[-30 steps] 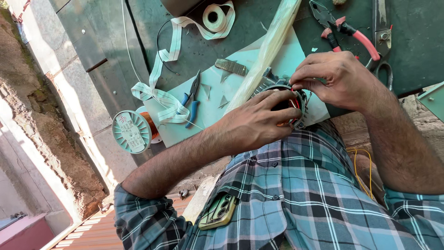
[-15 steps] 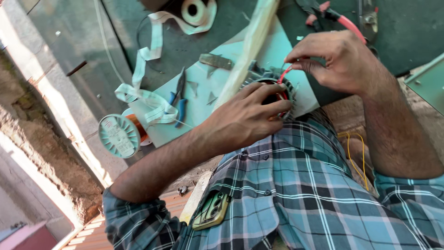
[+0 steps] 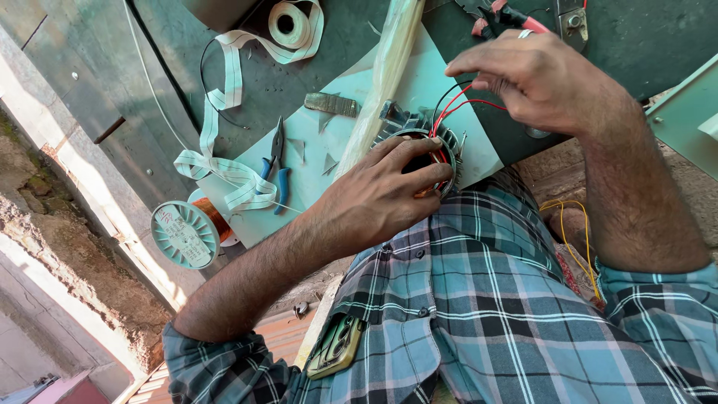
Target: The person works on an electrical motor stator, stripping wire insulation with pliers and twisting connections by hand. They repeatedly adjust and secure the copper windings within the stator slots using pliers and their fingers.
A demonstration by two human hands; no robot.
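The left hand (image 3: 381,198) grips the stator (image 3: 426,157), fingers curled tight over its ring at the bench edge. Above it, the right hand (image 3: 542,78) pinches the red and black leads (image 3: 460,105), drawing them up out of the core. The winding looks in place; the leads seem still to be dressed. Beyond the left hand lie blue pliers (image 3: 278,168), white tape (image 3: 224,168) and a wire spool (image 3: 187,233). Since half a second ago, the right hand has lifted and the leads arc higher.

Pliers (image 3: 277,168) lie left of the stator (image 3: 426,153) — spool (image 3: 187,233) further left.
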